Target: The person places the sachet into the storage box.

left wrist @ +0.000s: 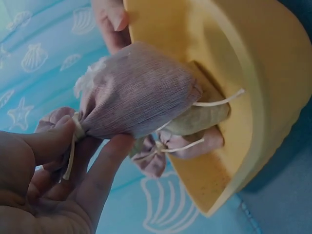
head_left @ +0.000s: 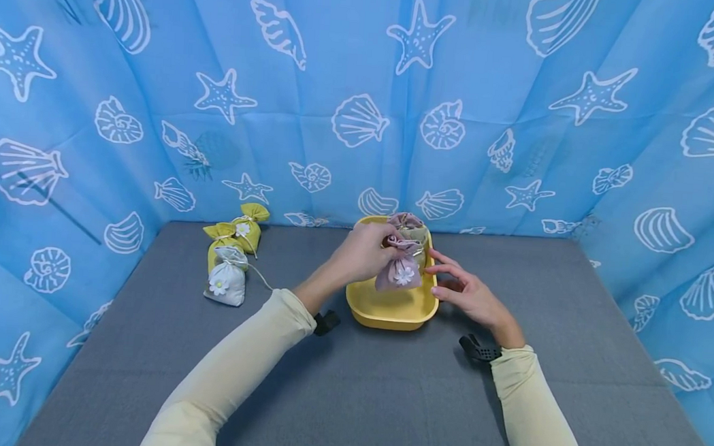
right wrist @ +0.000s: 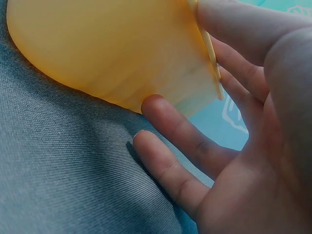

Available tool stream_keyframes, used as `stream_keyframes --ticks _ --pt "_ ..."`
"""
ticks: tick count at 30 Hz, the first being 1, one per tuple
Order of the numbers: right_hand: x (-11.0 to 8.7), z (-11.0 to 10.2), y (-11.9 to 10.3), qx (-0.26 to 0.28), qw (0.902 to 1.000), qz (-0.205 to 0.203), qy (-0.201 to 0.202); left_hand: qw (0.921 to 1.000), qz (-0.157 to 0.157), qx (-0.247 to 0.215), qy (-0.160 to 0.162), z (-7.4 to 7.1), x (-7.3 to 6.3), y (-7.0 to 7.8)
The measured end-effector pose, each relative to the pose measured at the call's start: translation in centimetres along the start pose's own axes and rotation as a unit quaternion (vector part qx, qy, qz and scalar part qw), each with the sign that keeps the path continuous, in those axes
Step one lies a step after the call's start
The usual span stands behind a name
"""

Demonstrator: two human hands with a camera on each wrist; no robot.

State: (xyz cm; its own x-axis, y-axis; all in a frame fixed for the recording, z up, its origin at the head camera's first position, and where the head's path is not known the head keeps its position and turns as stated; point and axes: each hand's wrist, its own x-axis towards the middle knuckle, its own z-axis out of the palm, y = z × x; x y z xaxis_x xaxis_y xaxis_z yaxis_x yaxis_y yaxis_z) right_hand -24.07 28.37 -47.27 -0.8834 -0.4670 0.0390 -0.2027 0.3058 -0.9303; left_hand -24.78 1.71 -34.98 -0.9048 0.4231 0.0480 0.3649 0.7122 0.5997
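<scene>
We judge it partway: left hand (head_left: 365, 253) pinches a pink pouch (head_left: 395, 280), right hand (head_left: 474, 300) spreads at the tub (head_left: 388, 312), other pouches (left wrist: 202, 118) inside, three pouches (head_left: 230, 288) outside.

Covering: 2 plain, pale-yellow sleeves, left sleeve (head_left: 231, 372) and right sleeve (head_left: 538, 415), creased near the cuffs. Wrist fittings: 2 black units, left unit (head_left: 327, 323) and right unit (head_left: 479, 349); the right unit shows small perforations. Left hand (head_left: 366, 251) and right hand (head_left: 470, 295): bare.
</scene>
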Motion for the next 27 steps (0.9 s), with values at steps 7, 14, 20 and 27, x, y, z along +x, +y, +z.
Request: stream_keyframes --ticks 7,14,20,27 --pt "0.0 0.1 0.1 0.005 1.0000 -0.003 -0.002 0.9982 -0.010 0.036 -0.047 1.2 1.1 0.1" --pt "0.0 0.1 0.0 0.003 1.0000 -0.005 -0.001 0.9950 -0.028 0.030 -0.091 2.2 1.8 0.2" --pt "0.0 0.1 -0.1 0.001 1.0000 0.001 -0.002 0.9936 -0.046 0.017 -0.102 2.9 2.4 0.2" --pt "0.1 0.1 -0.2 -0.008 1.0000 -0.001 -0.001 0.9949 -0.037 0.006 -0.094 4.0 3.0 -0.3"
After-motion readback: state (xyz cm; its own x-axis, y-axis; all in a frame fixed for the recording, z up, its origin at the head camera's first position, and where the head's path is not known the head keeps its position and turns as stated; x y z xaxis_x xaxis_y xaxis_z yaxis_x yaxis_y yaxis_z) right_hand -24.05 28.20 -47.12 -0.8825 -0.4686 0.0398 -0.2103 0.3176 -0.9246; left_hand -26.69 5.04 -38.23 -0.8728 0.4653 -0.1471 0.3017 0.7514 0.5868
